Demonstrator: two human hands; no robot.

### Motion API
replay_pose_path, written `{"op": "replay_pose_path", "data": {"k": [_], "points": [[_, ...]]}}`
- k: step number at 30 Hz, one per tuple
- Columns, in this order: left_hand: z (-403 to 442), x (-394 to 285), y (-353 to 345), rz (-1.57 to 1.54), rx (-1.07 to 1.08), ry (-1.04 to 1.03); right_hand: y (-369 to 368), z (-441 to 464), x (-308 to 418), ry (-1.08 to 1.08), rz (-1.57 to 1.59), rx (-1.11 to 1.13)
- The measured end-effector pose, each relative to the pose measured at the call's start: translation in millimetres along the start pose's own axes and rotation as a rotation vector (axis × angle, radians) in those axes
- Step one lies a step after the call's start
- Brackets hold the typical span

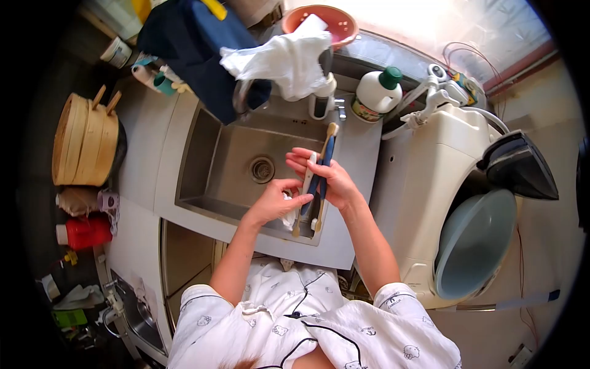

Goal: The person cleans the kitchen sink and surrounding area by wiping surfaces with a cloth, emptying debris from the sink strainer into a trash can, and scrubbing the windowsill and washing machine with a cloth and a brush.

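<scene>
Several toothbrushes [329, 149], blue, white and tan, lie together in my right hand [335, 181], whose thumb rests over them. My left hand [278, 200] pinches the lower part of the bundle with its fingertips. A small crumpled white item [288, 218] hangs under my left fingers; what it is cannot be made out. Both hands are above the right side of the steel sink [230, 154], and the drain [262, 169] shows to the left of them.
Behind the sink are a draped white cloth [286, 58], dark blue fabric [190, 49], a pink colander [338, 24] and a green-capped white jug [377, 95]. A white machine [430, 172] with a blue-grey basin [476, 243] stands right. Bamboo steamers [83, 138] are left.
</scene>
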State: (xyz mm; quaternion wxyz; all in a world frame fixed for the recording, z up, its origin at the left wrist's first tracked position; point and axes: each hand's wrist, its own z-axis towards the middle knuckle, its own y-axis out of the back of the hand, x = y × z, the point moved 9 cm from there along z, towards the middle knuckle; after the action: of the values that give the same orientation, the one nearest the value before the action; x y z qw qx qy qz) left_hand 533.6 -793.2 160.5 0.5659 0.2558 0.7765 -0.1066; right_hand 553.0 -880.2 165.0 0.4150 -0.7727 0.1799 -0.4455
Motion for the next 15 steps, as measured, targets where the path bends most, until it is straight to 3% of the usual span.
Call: {"op": "replay_pose_path", "data": {"k": [1,9,11,13,15], "points": [[-7,2,0,0.059,0.031,-0.002,-8,0,-11,-0.036,-0.010,0.005],[-67,57,32,-0.390,-0.087,0.109,-33,-3,-87,-0.205,-0.073,0.012],[-80,67,39,-0.301,-0.057,0.103,-36,1,-119,-0.194,-0.156,-0.055],[-96,82,45,-0.213,-0.027,0.102,-51,5,-147,-0.177,-0.493,-0.063],[-120,106,51,-0.356,-0.050,0.123,-63,9,-182,-0.217,-0.595,-0.045]]}}
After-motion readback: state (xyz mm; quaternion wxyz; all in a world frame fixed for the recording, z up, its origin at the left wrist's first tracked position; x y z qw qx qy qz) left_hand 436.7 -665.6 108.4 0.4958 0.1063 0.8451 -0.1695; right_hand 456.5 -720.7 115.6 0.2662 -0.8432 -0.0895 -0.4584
